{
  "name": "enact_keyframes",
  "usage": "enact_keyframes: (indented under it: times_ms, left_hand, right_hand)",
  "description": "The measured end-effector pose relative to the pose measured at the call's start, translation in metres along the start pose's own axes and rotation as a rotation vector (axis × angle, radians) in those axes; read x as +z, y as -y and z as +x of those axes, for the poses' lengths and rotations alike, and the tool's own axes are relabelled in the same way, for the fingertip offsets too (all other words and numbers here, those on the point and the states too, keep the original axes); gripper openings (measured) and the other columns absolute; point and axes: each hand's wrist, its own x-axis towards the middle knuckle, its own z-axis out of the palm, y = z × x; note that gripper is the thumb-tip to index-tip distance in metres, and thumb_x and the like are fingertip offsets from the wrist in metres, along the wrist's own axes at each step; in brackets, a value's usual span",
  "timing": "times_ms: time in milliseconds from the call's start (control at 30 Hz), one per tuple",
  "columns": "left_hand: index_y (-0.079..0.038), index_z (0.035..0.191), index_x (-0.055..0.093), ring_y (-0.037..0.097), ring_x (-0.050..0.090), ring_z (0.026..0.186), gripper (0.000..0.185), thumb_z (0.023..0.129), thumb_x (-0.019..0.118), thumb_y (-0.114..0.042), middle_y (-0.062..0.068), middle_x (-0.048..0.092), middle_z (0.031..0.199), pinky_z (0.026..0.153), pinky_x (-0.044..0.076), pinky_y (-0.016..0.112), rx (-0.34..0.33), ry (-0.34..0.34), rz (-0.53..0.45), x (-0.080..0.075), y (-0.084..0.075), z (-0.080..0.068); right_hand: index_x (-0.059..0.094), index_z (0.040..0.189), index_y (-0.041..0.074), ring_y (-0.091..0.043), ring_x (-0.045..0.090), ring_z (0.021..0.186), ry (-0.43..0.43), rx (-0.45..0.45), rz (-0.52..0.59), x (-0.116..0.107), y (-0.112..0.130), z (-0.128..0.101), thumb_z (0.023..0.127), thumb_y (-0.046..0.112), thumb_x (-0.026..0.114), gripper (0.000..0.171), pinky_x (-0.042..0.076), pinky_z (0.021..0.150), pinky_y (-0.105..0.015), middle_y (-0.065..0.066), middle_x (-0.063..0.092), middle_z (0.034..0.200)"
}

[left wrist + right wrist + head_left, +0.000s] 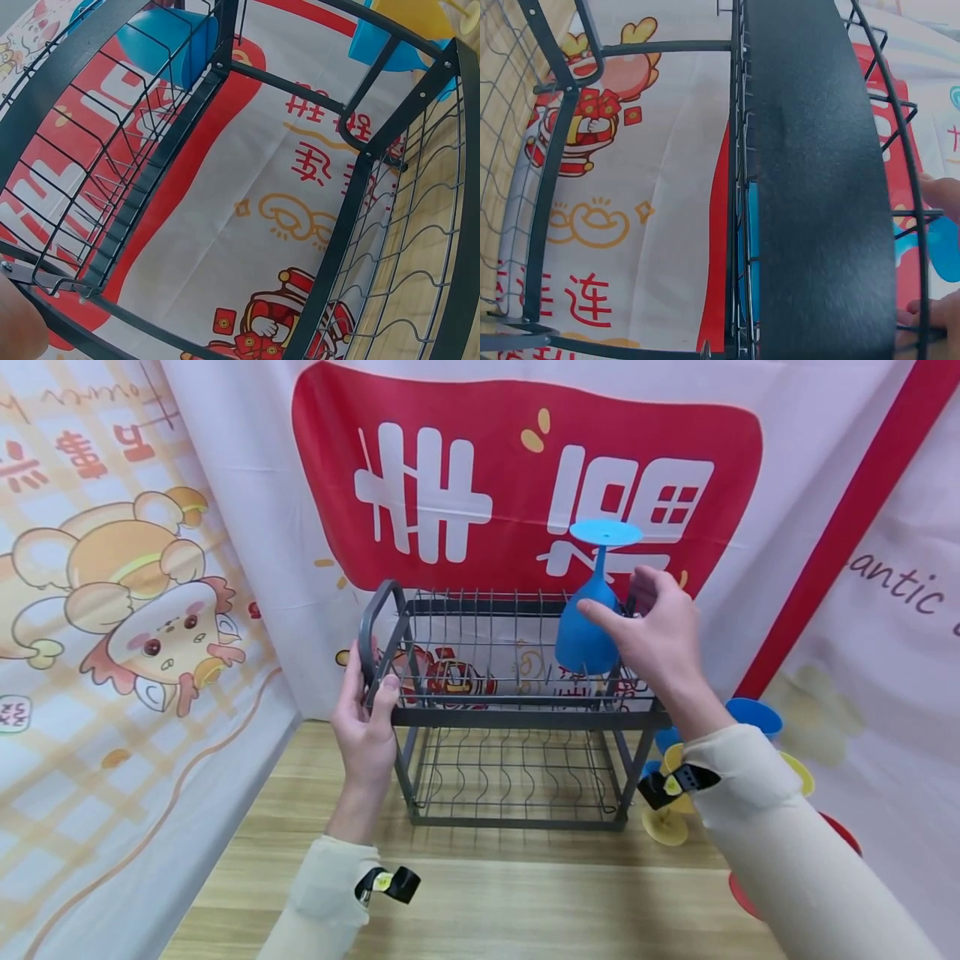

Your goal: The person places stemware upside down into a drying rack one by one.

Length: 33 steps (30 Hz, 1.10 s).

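Two tiers make up the dark dish rack [525,719], and at the front left corner of its upper shelf the left hand [367,722] is clamped on the frame, thumb over the rim and fingers outside. A firm brace there looks useful, since a nudge at the far end could skid the frame. Toward the shelf's right edge, behind the front rail, a blue cup [587,639] sits mouth down among the wires, foot uppermost. Beside it, the right hand [662,627] has thumb and fingers apart, the thumb across the bowl's front; whether it presses cannot be told. Good handling would mean keeping the bowl square on the wires and the fingers clear of the thin stem and wide foot. Toward the right side of the table [487,893], other cups [756,717] show partly behind the right sleeve [757,793], which should clear them.
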Motion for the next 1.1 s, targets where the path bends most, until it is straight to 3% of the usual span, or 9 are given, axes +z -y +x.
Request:
enact_keyframes:
  times_ms: [267,500,733,867,967,1100]
  left_hand:
    - [-0.031,0.162,0.042,0.019,0.047,0.153,0.063,0.105,0.063,-0.018,-0.011,0.052,0.163,0.13,0.037,0.042,0.008,0.004,-0.016,-0.003,0.0,0.002]
    - [-0.027,0.163,0.042,0.02,0.047,0.153,0.063,0.104,0.062,-0.017,-0.007,0.051,0.164,0.13,0.036,0.048,0.03,-0.001,-0.023,-0.002,0.003,0.001]
    - [-0.028,0.163,0.042,0.014,0.05,0.15,0.063,0.104,0.062,-0.016,-0.011,0.053,0.162,0.126,0.042,0.034,0.026,-0.006,-0.028,0.001,0.002,0.0]
    - [-0.027,0.163,0.043,0.018,0.05,0.15,0.063,0.103,0.062,-0.015,-0.01,0.054,0.162,0.122,0.044,0.027,0.031,-0.012,-0.032,0.002,0.002,0.0]
    - [-0.027,0.163,0.042,0.024,0.049,0.151,0.064,0.103,0.062,-0.015,-0.009,0.053,0.163,0.12,0.046,0.025,0.028,-0.007,-0.036,0.002,0.003,-0.001]
    - [-0.028,0.163,0.042,0.028,0.046,0.153,0.064,0.103,0.063,-0.017,-0.008,0.052,0.164,0.124,0.043,0.034,0.023,-0.006,-0.045,0.0,0.003,-0.001]
  right_hand:
    - [0.045,0.161,0.024,-0.022,0.052,0.149,-0.06,-0.113,0.029,-0.014,-0.008,-0.024,0.091,0.052,0.08,0.083,0.047,0.122,-0.041,0.003,0.052,0.163]
    - [0.05,0.156,0.035,-0.017,0.055,0.144,-0.143,-0.148,0.013,-0.035,-0.029,-0.041,0.092,0.042,0.082,0.073,0.048,0.12,-0.027,0.01,0.056,0.158]
    - [0.047,0.157,0.039,-0.013,0.055,0.139,-0.161,-0.119,-0.04,-0.06,-0.069,-0.054,0.094,0.032,0.081,0.072,0.049,0.106,-0.011,0.009,0.055,0.159]
    - [0.045,0.159,0.039,-0.004,0.053,0.134,-0.164,-0.095,-0.083,-0.077,-0.097,-0.062,0.094,0.028,0.081,0.075,0.046,0.101,-0.004,0.008,0.053,0.16]
    - [0.043,0.16,0.039,0.001,0.049,0.132,-0.186,-0.056,-0.109,-0.088,-0.118,-0.07,0.094,0.026,0.08,0.077,0.043,0.105,-0.004,0.008,0.052,0.162]
    - [0.038,0.163,0.04,0.004,0.046,0.131,-0.202,0.027,-0.137,-0.101,-0.147,-0.08,0.096,0.025,0.078,0.079,0.04,0.114,-0.009,0.009,0.048,0.164]
